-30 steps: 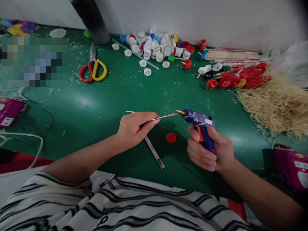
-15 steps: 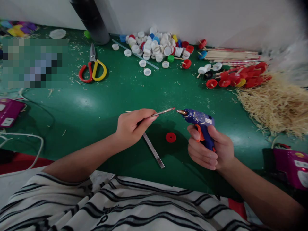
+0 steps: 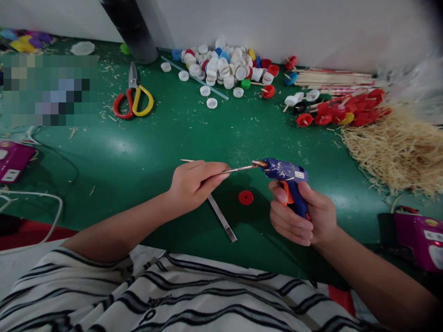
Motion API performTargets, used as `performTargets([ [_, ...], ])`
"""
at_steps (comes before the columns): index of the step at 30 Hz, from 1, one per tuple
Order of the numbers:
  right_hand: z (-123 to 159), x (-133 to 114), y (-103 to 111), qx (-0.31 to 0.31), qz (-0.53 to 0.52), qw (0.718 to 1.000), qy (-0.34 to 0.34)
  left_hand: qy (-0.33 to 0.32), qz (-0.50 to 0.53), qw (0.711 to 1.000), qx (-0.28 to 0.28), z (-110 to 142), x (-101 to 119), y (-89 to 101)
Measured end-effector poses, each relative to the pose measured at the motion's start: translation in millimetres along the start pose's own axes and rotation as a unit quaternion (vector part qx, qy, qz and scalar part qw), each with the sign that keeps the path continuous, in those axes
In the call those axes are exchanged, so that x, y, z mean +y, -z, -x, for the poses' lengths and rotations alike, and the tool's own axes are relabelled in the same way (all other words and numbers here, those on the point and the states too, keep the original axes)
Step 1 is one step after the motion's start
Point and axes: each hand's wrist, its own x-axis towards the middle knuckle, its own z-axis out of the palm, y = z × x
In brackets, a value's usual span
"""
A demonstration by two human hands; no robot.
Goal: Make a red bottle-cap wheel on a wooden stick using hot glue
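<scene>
My left hand (image 3: 199,184) pinches a thin stick (image 3: 242,168), whose pale pointed end pokes out behind my fingers. The stick's far end has a little red on it and meets the nozzle of a blue glue gun (image 3: 284,169). My right hand (image 3: 301,212) is wrapped around the gun's handle, with fingers at its orange trigger. Between my hands a red bottle cap (image 3: 245,198) with a small hole lies on the green table (image 3: 166,138). A narrow silver strip (image 3: 223,219) rests partly under my left hand.
Scissors (image 3: 134,94) with red and yellow handles lie at the upper left. Loose bottle caps (image 3: 224,67) are heaped by the wall beside a dark bottle (image 3: 134,32). Wooden sticks (image 3: 332,78), red caps on sticks (image 3: 346,110) and straw-like shreds (image 3: 398,147) fill the right. Purple boxes (image 3: 420,242) flank me.
My left hand has shifted slightly right and down, bringing the stick's far end from just short of the nozzle to against it. The glue gun has barely moved.
</scene>
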Motion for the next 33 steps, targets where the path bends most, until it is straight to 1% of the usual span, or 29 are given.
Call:
performTargets([
  [6,0.2,-0.7,-1.5,0.02,0.0,1.0,-0.007,0.047,0.018,0.998,-0.022,0.5,1.8,2.2],
  [10,0.4,-0.6,-1.4,0.011,0.003,1.0,-0.006,0.063,0.017,0.998,-0.028,1.7,1.8,1.4],
  [16,1.1,-0.6,-1.5,0.018,0.014,1.0,0.0,0.056,0.018,0.998,-0.019,1.0,1.9,2.0],
  [21,0.7,-1.0,-4.3,-0.018,0.01,1.0,0.019,0.055,0.023,0.998,-0.01,0.0,3.7,3.7],
  [28,-0.3,-1.5,-6.0,-0.032,0.007,0.999,0.027,0.053,0.038,0.998,0.004,1.2,3.2,2.9],
  [33,-2.2,-2.4,-2.1,-0.006,-0.002,1.0,0.029,0.042,0.054,0.997,0.024,2.3,0.7,2.3],
])
